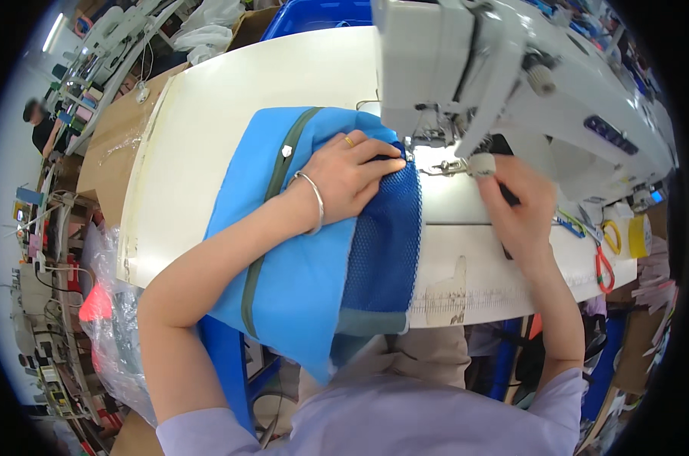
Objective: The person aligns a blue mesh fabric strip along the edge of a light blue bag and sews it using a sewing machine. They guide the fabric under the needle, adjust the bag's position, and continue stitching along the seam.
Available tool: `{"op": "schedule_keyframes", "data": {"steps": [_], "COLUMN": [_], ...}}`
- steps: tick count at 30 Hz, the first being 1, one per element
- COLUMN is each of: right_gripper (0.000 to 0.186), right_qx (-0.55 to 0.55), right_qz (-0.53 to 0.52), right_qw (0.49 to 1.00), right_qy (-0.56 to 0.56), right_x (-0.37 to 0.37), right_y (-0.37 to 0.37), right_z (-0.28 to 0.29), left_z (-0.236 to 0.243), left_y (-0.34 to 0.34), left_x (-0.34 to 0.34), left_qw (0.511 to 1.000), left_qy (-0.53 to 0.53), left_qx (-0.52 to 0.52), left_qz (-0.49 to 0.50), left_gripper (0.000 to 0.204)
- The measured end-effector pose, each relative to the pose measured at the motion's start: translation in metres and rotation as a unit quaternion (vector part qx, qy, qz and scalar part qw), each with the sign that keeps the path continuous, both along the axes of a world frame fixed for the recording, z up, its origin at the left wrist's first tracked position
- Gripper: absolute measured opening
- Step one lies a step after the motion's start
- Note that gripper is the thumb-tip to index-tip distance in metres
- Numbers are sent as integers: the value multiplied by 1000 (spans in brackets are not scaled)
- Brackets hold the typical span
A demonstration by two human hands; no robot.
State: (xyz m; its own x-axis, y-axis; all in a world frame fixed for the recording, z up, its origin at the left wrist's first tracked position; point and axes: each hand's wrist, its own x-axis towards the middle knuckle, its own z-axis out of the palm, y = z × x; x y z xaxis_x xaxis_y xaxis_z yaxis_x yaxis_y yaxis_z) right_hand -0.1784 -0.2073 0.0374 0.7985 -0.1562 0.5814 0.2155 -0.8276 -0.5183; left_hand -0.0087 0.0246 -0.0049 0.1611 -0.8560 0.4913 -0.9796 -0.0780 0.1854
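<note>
A light blue fabric piece (pixel 299 289) with a dark green zipper (pixel 263 220) and a navy mesh panel (pixel 382 243) lies on the white sewing table, its lower part hanging over the front edge. My left hand (pixel 350 171) rests on it, fingers spread and pressing the mesh's top edge beside the sewing machine's presser foot (pixel 411 148). My right hand (pixel 519 201) is closed at a round beige knob (pixel 481 165) by a metal guide (pixel 447 168), right of the needle area. Its fingertips are partly hidden. A black object shows behind that hand, its kind unclear.
The white sewing machine (pixel 587 99) fills the upper right. Red-handled scissors (pixel 604 270) and a yellow tape roll (pixel 639 235) lie at the table's right. A blue crate (pixel 318 19) stands behind. At far left, a person (pixel 44 125) is near shelves.
</note>
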Motion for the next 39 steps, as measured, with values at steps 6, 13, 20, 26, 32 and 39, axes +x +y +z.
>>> {"op": "schedule_keyframes", "data": {"steps": [6,13,20,26,32,39], "right_gripper": [34,48,43,38,54,38], "right_qx": [-41,374,600,613,538,378], "right_qz": [284,130,311,341,302,366], "right_qw": [957,889,706,641,743,818], "right_qy": [-33,232,212,311,262,234], "right_x": [-134,-125,-161,-185,-189,-185], "right_y": [61,127,232,221,233,198], "right_z": [-51,-146,-115,-64,-82,-47], "left_z": [11,48,25,33,77,33], "left_y": [21,47,107,103,36,38], "left_x": [3,-119,-13,12,-49,-79], "left_qw": [997,984,930,924,984,976], "left_qy": [-1,35,-202,-212,-42,11], "left_qx": [53,98,215,249,119,210], "left_qz": [-48,145,219,196,125,58], "left_gripper": [45,55,74,74,54,61]}}
